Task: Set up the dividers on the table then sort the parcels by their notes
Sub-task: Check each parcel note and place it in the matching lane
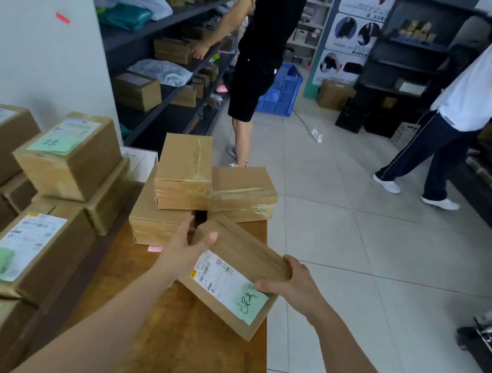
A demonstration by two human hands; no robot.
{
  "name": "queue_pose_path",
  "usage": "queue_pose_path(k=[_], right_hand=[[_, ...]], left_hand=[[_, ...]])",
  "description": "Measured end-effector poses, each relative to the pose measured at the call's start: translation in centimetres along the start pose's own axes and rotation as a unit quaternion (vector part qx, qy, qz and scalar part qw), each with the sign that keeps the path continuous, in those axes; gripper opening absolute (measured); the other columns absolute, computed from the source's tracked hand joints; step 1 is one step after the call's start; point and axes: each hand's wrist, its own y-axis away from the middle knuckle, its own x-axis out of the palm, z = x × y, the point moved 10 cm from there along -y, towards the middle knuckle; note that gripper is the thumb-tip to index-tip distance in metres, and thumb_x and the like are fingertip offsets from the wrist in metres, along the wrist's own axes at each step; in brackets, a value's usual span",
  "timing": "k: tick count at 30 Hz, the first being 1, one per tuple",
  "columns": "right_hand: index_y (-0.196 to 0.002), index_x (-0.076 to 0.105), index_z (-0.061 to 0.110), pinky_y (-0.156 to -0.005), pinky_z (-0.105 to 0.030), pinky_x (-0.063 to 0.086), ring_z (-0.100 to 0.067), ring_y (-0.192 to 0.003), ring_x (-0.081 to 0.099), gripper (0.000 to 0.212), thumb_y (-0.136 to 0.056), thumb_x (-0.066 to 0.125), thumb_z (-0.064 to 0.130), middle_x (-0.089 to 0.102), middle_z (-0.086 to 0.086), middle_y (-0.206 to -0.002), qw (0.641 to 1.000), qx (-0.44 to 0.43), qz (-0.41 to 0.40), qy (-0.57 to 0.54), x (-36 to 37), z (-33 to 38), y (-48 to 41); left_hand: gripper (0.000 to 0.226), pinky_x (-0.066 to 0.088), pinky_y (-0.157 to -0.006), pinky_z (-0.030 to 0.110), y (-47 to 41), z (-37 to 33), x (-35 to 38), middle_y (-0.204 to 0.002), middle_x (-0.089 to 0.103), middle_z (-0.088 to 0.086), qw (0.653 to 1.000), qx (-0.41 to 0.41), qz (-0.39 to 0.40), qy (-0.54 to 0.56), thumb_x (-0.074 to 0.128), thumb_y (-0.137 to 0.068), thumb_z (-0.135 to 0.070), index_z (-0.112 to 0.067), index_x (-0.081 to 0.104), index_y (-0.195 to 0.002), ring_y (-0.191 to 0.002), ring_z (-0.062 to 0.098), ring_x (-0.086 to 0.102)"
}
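Head view: stacked boxes [184, 176] just beyond the green-noted parcel [229, 264]

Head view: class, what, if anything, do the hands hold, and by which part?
Both hold one parcel: the left hand grips its far left edge, the right hand its right edge, thumb by the green note.

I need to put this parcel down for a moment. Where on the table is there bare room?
Bare wood shows at the near end of the table, between the green-noted parcels stacked along the left and the table's right edge, beneath the held parcel. The far end is crowded with plain stacked boxes.
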Motion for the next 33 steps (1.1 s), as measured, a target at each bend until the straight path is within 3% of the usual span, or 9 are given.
queue_pose_path(k=[5, 9, 11, 13, 18, 21, 23, 29, 33], right_hand=[[-0.123, 0.057, 0.025, -0.091, -0.04, 0.052, -0.017, -0.103, 0.064, 0.089, -0.051, 0.07, 0.075, 0.071, 0.004, -0.107, 0.989, 0.044, 0.076, -0.118, 1.4, -1.7, 0.9], [-0.116, 0.065, 0.025, -0.083, -0.036, 0.052, -0.02, -0.105, 0.065, 0.076, -0.057, 0.064, 0.073, 0.071, 0.002, -0.111, 0.977, 0.031, 0.099, -0.187, 3.2, -0.1, 1.8], [-0.113, 0.066, 0.028, -0.09, -0.039, 0.051, -0.023, -0.108, 0.063, 0.063, -0.066, 0.062, 0.068, 0.068, 0.0, -0.116, 0.969, 0.015, 0.103, -0.226, 4.3, 1.2, 2.2], [-0.112, 0.067, 0.033, -0.098, -0.042, 0.048, -0.023, -0.11, 0.063, 0.053, -0.071, 0.064, 0.066, 0.069, 0.001, -0.116, 0.962, -0.004, 0.109, -0.25, 5.5, 2.8, 2.6], [-0.122, 0.063, 0.034, -0.099, -0.038, 0.043, -0.014, -0.115, 0.059, 0.08, -0.058, 0.059, 0.081, 0.069, 0.01, -0.116, 0.959, -0.067, 0.106, -0.254, 8.7, 7.6, 3.7], [-0.133, 0.055, 0.03, -0.095, -0.035, 0.046, -0.013, -0.117, 0.057, 0.103, -0.05, 0.059, 0.091, 0.066, 0.009, -0.122, 0.957, -0.098, 0.099, -0.256, 10.3, 10.5, 4.6], [-0.135, 0.053, 0.03, -0.103, -0.04, 0.042, -0.012, -0.121, 0.054, 0.11, -0.047, 0.055, 0.097, 0.063, 0.009, -0.127, 0.956, -0.119, 0.102, -0.247, 11.6, 12.6, 5.5], [-0.122, 0.051, 0.043, -0.104, -0.032, 0.04, -0.001, -0.116, 0.053, 0.064, -0.066, 0.048, 0.075, 0.063, 0.018, -0.121, 0.945, -0.185, 0.141, -0.229, 16.6, 18.6, 9.7], [-0.128, 0.049, 0.035, -0.093, -0.024, 0.046, -0.005, -0.113, 0.058, 0.07, -0.064, 0.065, 0.061, 0.065, 0.015, -0.118, 0.938, -0.213, 0.134, -0.237, 20.4, 21.8, 12.1]], left_hand=[[0.083, 0.04, -0.102, 0.038, 2.2, -0.3, -1.8, -0.151, 0.038, -0.002, 0.997, 0.038, -0.071, -0.009, 0.064, -0.085, -0.051, -0.025, 0.022, -0.153, -0.135, 0.018, 0.04], [0.101, 0.039, -0.109, 0.044, 4.6, -0.3, -4.1, -0.152, 0.034, -0.002, 0.988, 0.055, -0.139, 0.034, 0.072, -0.076, -0.056, -0.025, 0.016, -0.153, -0.136, 0.018, 0.038], [0.108, 0.041, -0.108, 0.05, 5.8, -0.1, -4.9, -0.15, 0.036, -0.004, 0.984, 0.059, -0.148, 0.081, 0.074, -0.068, -0.064, -0.032, 0.014, -0.152, -0.133, 0.018, 0.042], [0.096, 0.042, -0.106, 0.048, 7.0, -0.1, -5.3, -0.147, 0.038, -0.006, 0.981, 0.062, -0.147, 0.11, 0.071, -0.074, -0.054, -0.038, 0.015, -0.151, -0.129, 0.017, 0.045], [0.064, 0.049, -0.086, 0.021, 9.7, -0.2, -6.8, -0.126, 0.055, -0.022, 0.975, 0.076, -0.138, 0.155, 0.063, -0.091, -0.032, -0.036, 0.032, -0.147, -0.116, 0.003, 0.055], [0.065, 0.052, -0.095, 0.035, 10.9, 0.0, -9.6, -0.13, 0.059, -0.019, 0.97, 0.074, -0.157, 0.171, 0.063, -0.09, -0.04, -0.041, 0.032, -0.147, -0.122, 0.009, 0.055], [0.069, 0.048, -0.102, 0.042, 11.8, 0.0, -11.8, -0.132, 0.058, -0.018, 0.967, 0.079, -0.173, 0.169, 0.066, -0.086, -0.049, -0.043, 0.032, -0.146, -0.124, 0.01, 0.054], [0.064, 0.053, -0.096, 0.04, 14.8, 1.2, -18.5, -0.131, 0.058, -0.014, 0.952, 0.078, -0.224, 0.192, 0.063, -0.087, -0.046, -0.046, 0.033, -0.144, -0.114, 0.009, 0.06], [0.057, 0.057, -0.089, 0.04, 17.3, 1.9, -23.6, -0.13, 0.058, -0.013, 0.945, 0.088, -0.254, 0.187, 0.061, -0.091, -0.043, -0.042, 0.035, -0.142, -0.114, 0.011, 0.061]])
